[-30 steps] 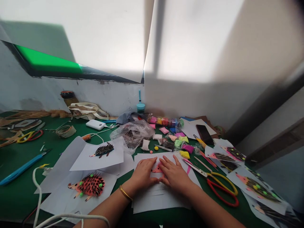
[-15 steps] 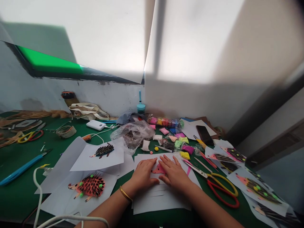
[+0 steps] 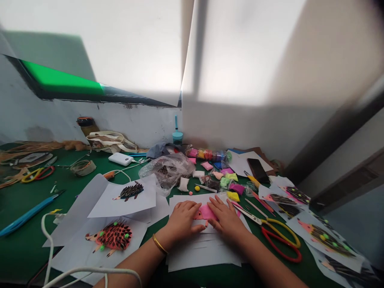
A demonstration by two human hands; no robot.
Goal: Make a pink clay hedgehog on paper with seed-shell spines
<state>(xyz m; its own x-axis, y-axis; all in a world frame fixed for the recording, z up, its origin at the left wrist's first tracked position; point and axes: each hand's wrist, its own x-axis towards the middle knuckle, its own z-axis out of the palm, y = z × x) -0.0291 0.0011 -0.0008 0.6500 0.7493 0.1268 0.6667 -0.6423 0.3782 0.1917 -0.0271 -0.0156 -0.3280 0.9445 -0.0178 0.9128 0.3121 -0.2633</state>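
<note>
A pink clay hedgehog shape (image 3: 206, 213) lies on a stack of white paper (image 3: 192, 256) in front of me. At its left edge rests my left hand (image 3: 183, 221), fingers stretched out, a gold bangle on the wrist. My right hand (image 3: 225, 219) lies flat along its right side, the fingertips over the clay's edge. The fingers hide part of the shape. Just behind the paper sit a small orange clay ball (image 3: 191, 193) and a yellow one (image 3: 197, 188).
Large scissors (image 3: 280, 236) lie right of the paper, near finished hedgehog pictures (image 3: 325, 236). To the left are more hedgehog sheets (image 3: 112, 238), a white cable (image 3: 49, 236) and a blue pen-like tool (image 3: 28, 218). Clay packets (image 3: 234, 196) and a plastic bag (image 3: 168, 170) stand behind.
My hands have moved slightly apart, the right one a little to the right. More of the pink clay shows between them.
</note>
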